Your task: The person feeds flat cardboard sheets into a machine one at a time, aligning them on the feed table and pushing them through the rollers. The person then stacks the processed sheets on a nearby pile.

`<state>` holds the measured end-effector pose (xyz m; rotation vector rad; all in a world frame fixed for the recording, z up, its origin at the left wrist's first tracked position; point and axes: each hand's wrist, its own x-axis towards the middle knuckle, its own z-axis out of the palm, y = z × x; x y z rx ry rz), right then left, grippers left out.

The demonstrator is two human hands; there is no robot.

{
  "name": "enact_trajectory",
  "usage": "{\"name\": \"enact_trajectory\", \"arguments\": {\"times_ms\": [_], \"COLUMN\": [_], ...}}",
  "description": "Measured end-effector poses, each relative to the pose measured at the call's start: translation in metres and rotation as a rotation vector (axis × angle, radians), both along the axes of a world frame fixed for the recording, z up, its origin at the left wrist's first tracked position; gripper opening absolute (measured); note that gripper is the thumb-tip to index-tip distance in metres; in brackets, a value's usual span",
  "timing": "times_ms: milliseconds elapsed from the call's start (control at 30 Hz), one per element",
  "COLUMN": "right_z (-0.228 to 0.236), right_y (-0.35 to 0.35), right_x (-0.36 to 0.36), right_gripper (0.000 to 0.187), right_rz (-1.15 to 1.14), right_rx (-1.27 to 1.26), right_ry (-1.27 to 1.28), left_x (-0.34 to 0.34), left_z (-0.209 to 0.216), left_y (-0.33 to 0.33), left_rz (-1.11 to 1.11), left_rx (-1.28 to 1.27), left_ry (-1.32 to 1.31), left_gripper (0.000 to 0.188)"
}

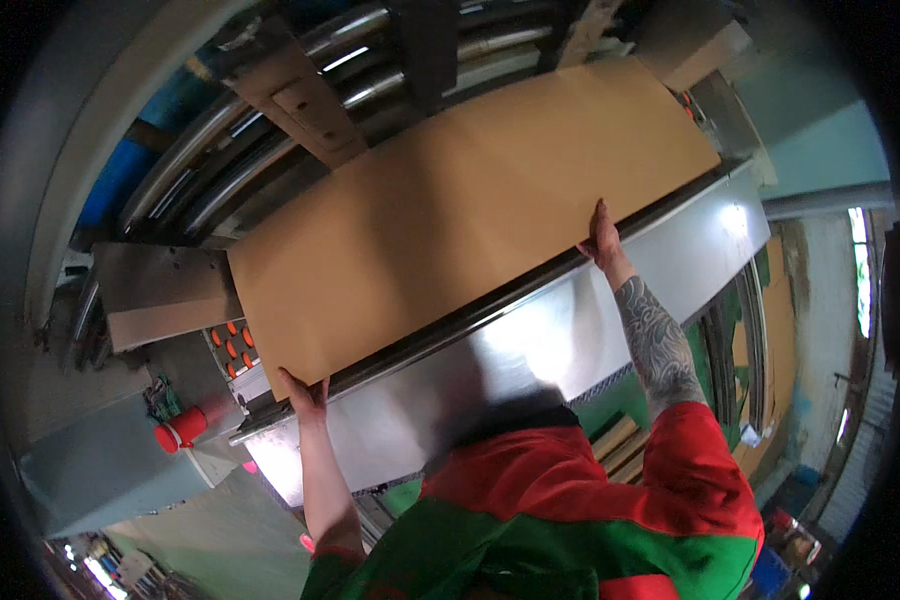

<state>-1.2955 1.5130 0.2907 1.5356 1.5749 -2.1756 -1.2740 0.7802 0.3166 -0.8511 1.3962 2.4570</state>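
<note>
A long brown cardboard sheet (510, 190) lies across the feed side of a machine, its near edge along a dark metal bar. My left hand (305, 394) holds the sheet close to its near left corner, thumb on top and fingers mostly out of sight underneath. Farther right, my right hand (603, 242) has the near edge between a raised thumb and fingers hidden below. Just in front of that edge is a shiny metal shelf (410, 410) that my body leans against.
Steel rollers (360, 70) run behind the sheet, with a metal bracket (305, 110) above its far edge. At left are a panel of orange buttons (233, 350) and a red mug-like container (178, 431). Flat brown sheets (785, 340) stand at right.
</note>
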Motion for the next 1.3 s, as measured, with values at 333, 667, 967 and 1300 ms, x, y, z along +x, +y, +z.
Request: {"name": "enact_trajectory", "arguments": {"times_ms": [333,667,967,1300], "right_z": [-0.051,-0.029,-0.028,-0.076], "right_y": [-0.018,-0.026,-0.039,-0.013], "right_x": [0.005,0.005,0.006,-0.014], "right_gripper": [0.072,0.062,0.076,0.083], "right_rz": [-0.095,-0.33,-0.385,-0.765], "right_rx": [-0.011,-0.22,-0.181,-0.184], "right_ry": [0.412,0.282,0.353,0.494], "left_x": [0.0,-0.004,-0.005,-0.019], "left_z": [-0.046,-0.034,-0.046,-0.097], "left_y": [0.008,0.032,0.019,0.015], "left_rz": [0.238,0.332,0.462,0.77], "left_rx": [0.106,0.04,0.241,0.417], "left_ry": [-0.048,-0.032,-0.096,-0.061], "left_gripper": [0.084,0.087,0.102,0.072]}}
